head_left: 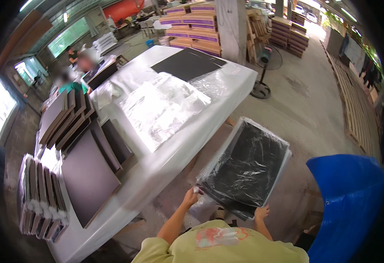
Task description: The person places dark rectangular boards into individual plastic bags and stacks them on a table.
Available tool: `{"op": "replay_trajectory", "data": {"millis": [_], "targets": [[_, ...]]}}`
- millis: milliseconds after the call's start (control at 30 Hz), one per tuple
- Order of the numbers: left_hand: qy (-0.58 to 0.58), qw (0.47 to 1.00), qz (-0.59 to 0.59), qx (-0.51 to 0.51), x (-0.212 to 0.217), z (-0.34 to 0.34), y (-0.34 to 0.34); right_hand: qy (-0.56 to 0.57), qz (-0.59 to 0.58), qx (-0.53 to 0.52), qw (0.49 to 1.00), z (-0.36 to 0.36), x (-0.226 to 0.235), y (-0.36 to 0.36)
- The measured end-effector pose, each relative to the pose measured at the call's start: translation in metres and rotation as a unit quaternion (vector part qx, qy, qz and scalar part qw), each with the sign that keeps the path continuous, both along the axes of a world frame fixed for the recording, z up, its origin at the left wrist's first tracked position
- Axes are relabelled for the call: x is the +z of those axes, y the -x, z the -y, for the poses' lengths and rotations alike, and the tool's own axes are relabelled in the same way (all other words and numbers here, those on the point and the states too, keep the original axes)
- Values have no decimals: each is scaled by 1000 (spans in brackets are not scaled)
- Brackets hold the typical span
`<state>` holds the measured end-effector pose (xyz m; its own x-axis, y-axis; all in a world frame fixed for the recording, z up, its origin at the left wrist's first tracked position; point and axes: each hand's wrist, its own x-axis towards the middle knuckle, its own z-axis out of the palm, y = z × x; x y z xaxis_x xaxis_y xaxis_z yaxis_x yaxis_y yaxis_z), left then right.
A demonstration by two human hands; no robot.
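Note:
A flat dark panel [254, 162] in a clear plastic bag lies in front of me, right of the covered table. Glare and wrinkles run over its film. My left hand [192, 197] is closed at its near left corner, pinching bunched plastic. At the near right corner, my right hand [261, 212] grips the edge, its fingers partly hidden. Whether the panel rests on a stack or hangs from my hands, I cannot tell. Loose clear film [203, 206] shows beside my left hand.
The long table [227, 107] under pale sheeting bears shiny plastic bags [168, 109], a dark sheet [187, 63], leaning dark panels [89, 175] and a wrapped bundle [43, 201]. A blue curved sheet [345, 197] stands at my right. Beyond are a wheeled fan [262, 74] and stacked cartons [194, 26]. People work far left.

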<state>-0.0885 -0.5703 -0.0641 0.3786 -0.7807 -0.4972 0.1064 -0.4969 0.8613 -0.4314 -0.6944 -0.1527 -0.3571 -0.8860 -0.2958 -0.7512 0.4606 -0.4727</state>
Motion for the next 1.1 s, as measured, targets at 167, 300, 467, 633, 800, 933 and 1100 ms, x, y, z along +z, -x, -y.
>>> {"op": "replay_trajectory", "data": {"millis": [167,300,467,633,800,933,1100], "targets": [[243,966,-35,79,85,-77,4,11,391,319,863,-39,140,-129],[315,924,-120,182,145,-121,-3,35,459,628,627,-116,253,-246],[392,859,-147,293,206,-189,-21,93,476,630,607,-207,285,-322],[363,791,-191,454,201,-257,-41,173,377,620,666,-275,299,-366],[396,762,-195,473,214,-309,-55,113,476,579,652,-315,314,-386],[398,780,-169,452,218,-340,-65,-72,538,605,582,-345,324,-394],[369,808,-159,431,219,-361,-71,-132,601,526,587,-360,316,-404]]}}
